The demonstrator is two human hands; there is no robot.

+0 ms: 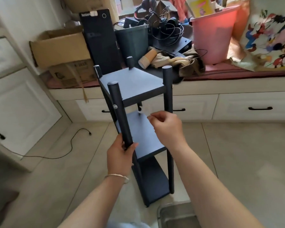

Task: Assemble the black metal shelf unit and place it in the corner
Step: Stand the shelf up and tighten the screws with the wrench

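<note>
Below, my left hand [120,155] grips the front post [120,116] of the upright black shelf unit [138,89]; my right hand [168,127] pinches something small and pale, too blurred to identify, over the middle shelf [143,135].

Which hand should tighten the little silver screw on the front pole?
Probably the right hand. It hovers free above the middle shelf, pinching only something small. The left hand grips the front pole, steadying it below the screw.
</note>
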